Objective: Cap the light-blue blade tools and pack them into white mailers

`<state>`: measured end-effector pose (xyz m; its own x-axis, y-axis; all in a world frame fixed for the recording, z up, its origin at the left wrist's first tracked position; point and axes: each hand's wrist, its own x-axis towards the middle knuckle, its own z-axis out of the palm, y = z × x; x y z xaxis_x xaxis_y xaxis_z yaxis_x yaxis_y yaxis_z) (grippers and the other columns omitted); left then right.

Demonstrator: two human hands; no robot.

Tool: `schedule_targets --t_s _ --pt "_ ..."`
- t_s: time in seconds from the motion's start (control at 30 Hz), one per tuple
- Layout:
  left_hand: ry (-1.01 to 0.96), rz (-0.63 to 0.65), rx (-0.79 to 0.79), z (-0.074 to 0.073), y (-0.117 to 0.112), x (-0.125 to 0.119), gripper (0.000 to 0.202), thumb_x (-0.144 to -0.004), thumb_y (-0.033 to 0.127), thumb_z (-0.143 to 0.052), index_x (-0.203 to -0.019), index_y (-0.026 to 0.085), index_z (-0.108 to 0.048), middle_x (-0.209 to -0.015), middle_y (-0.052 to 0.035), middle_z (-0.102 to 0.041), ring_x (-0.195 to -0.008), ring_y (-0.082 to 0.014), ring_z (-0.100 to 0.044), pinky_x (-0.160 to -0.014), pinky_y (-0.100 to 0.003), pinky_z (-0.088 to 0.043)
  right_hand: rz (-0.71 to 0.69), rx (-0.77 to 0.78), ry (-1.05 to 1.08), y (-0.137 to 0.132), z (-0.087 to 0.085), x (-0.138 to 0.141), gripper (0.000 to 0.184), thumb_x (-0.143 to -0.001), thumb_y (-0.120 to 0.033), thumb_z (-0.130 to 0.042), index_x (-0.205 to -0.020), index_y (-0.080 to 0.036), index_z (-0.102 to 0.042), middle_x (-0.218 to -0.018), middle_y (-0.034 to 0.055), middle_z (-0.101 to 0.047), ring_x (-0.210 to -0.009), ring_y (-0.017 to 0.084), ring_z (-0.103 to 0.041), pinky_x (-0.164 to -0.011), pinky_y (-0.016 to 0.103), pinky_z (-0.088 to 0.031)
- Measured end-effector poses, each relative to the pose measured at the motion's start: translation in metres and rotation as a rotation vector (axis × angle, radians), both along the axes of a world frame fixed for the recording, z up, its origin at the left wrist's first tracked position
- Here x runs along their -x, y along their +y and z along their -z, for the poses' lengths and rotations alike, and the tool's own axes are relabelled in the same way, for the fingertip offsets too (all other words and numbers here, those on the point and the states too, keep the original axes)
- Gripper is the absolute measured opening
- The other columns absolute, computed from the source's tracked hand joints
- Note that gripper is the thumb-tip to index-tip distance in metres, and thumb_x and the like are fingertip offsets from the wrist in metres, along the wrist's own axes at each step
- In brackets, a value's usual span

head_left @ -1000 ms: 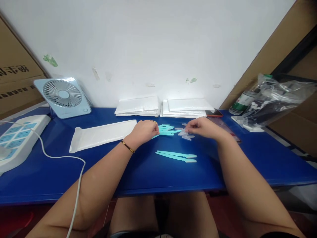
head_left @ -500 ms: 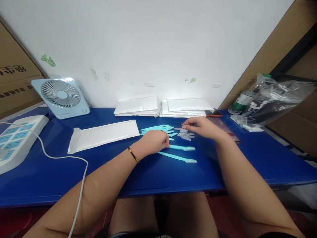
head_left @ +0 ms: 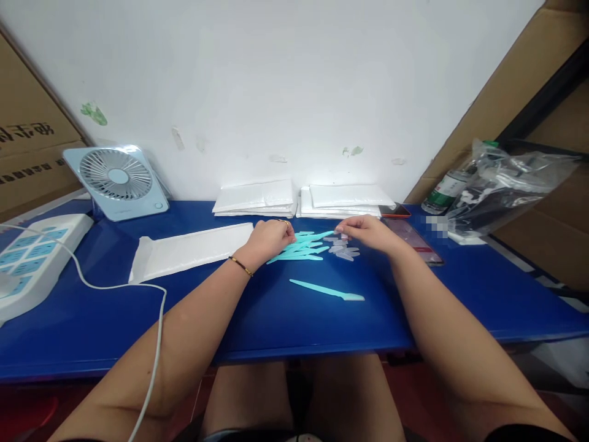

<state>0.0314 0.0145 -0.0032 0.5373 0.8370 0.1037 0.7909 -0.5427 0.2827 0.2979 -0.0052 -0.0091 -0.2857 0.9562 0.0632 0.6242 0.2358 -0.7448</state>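
Head view
Left hand (head_left: 271, 238): fingers curled shut on the handle of a teal eyebrow razor (head_left: 317, 236), just over the razor pile (head_left: 299, 250).
Right hand (head_left: 368, 232): thumb and forefinger pinched at its blade tip; too small to tell if a cap is there.
Risk: a slipped pinch could nick a fingertip; knuckles could scatter the clear caps (head_left: 346, 250).
Room: bare table (head_left: 257, 319) nearward of the fingers; lone razor (head_left: 327, 290) lies short of the front edge.

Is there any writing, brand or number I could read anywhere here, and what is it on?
Nothing reads clearly enough to quote.
Box: dark printed characters and a row of small marks, cut off at the edge and blurred.
Bottle: green and white label, too small to read.
Patch beside the bottle: pixelated, unreadable.
Fan and power strip: no lettering visible.
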Motion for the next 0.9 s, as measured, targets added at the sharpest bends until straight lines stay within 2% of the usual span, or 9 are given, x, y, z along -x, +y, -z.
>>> schedule_targets --t_s 0.1,0.2,0.27,0.33,0.43,0.53,0.6,0.77,0.9 --pt "-0.058 0.036 -0.049 -0.004 -0.009 0.000 0.031 -0.077 0.045 -0.058 -0.097 0.021 -0.061 -0.099 -0.0034 -0.064 -0.091 -0.0203 -0.057 -0.074 -0.028 -0.038 0.030 -0.141 -0.072 0.002 -0.001 -0.003 0.038 -0.079 -0.051 -0.055 -0.093 -0.018 -0.070 -0.094 0.0074 -0.066 -0.088 0.022 -0.059 -0.080 0.033 -0.045" --pt "-0.069 0.290 0.038 -0.007 -0.029 -0.007 0.042 -0.074 0.055 -0.059 -0.100 0.022 -0.061 -0.102 -0.0033 -0.062 -0.091 -0.0186 -0.057 -0.071 -0.026 -0.039 0.064 -0.236 -0.072 0.001 -0.003 -0.002 0.037 -0.082 -0.050 -0.052 -0.094 -0.019 -0.070 -0.099 0.0082 -0.065 -0.094 0.023 -0.058 -0.085 0.034 -0.044" --pt "-0.009 0.455 0.136 -0.007 -0.043 -0.015 0.038 -0.072 0.052 -0.064 -0.095 0.022 -0.063 -0.095 -0.0019 -0.063 -0.084 -0.0168 -0.058 -0.067 -0.024 -0.039 0.070 -0.222 -0.043 0.000 -0.004 -0.002 0.038 -0.082 -0.050 -0.052 -0.091 -0.018 -0.069 -0.096 0.0081 -0.066 -0.092 0.023 -0.059 -0.083 0.034 -0.044" --pt "0.054 0.514 0.175 -0.006 -0.051 -0.022 0.023 -0.074 0.043 -0.065 -0.084 0.022 -0.065 -0.087 -0.0006 -0.064 -0.077 -0.0155 -0.057 -0.063 -0.024 -0.037 0.050 -0.174 -0.030 -0.001 -0.005 -0.003 0.039 -0.081 -0.052 -0.054 -0.088 -0.017 -0.069 -0.092 0.0077 -0.067 -0.089 0.023 -0.060 -0.079 0.033 -0.045" --pt "0.028 0.394 0.155 -0.003 -0.046 -0.024 0.015 -0.081 0.033 -0.057 -0.077 0.020 -0.063 -0.081 -0.0010 -0.065 -0.071 -0.0149 -0.057 -0.060 -0.025 -0.036 -0.023 -0.071 0.000 -0.005 -0.008 -0.002 0.041 -0.080 -0.053 -0.055 -0.087 -0.016 -0.070 -0.085 0.0063 -0.068 -0.082 0.021 -0.060 -0.074 0.031 -0.045" --pt "-0.106 0.178 0.135 0.000 -0.030 -0.016 0.017 -0.085 0.033 -0.049 -0.083 0.019 -0.060 -0.080 -0.0020 -0.065 -0.070 -0.0156 -0.057 -0.057 -0.025 -0.036 -0.102 0.018 0.046 -0.008 -0.008 0.004 0.041 -0.080 -0.053 -0.054 -0.092 -0.018 -0.070 -0.081 0.0046 -0.068 -0.072 0.018 -0.059 -0.065 0.028 -0.045" --pt "-0.178 0.096 0.145 0.003 -0.018 -0.010 0.017 -0.085 0.034 -0.049 -0.085 0.019 -0.058 -0.078 -0.0019 -0.064 -0.069 -0.0156 -0.057 -0.056 -0.024 -0.036 -0.115 0.025 0.094 -0.010 -0.006 0.010 0.039 -0.079 -0.052 -0.057 -0.095 -0.018 -0.070 -0.077 0.0038 -0.066 -0.067 0.015 -0.057 -0.060 0.027 -0.044" --pt "-0.284 0.048 0.233 0.009 -0.003 -0.002 0.017 -0.082 0.035 -0.051 -0.082 0.018 -0.056 -0.074 -0.0015 -0.064 -0.065 -0.0143 -0.057 -0.054 -0.023 -0.038 -0.061 -0.065 0.260 -0.010 0.001 0.021 0.036 -0.073 -0.044 -0.067 -0.094 -0.016 -0.068 -0.064 0.0010 -0.062 -0.055 0.011 -0.052 -0.051 0.024 -0.040" --pt "-0.319 0.033 0.298 0.008 0.000 0.001 0.017 -0.079 0.034 -0.053 -0.082 0.018 -0.056 -0.071 -0.0014 -0.064 -0.062 -0.0135 -0.057 -0.052 -0.023 -0.038 -0.058 -0.131 0.243 -0.009 0.003 0.019 0.033 -0.070 -0.042 -0.071 -0.089 -0.016 -0.071 -0.070 0.0037 -0.066 -0.057 0.012 -0.054 -0.051 0.025 -0.041"
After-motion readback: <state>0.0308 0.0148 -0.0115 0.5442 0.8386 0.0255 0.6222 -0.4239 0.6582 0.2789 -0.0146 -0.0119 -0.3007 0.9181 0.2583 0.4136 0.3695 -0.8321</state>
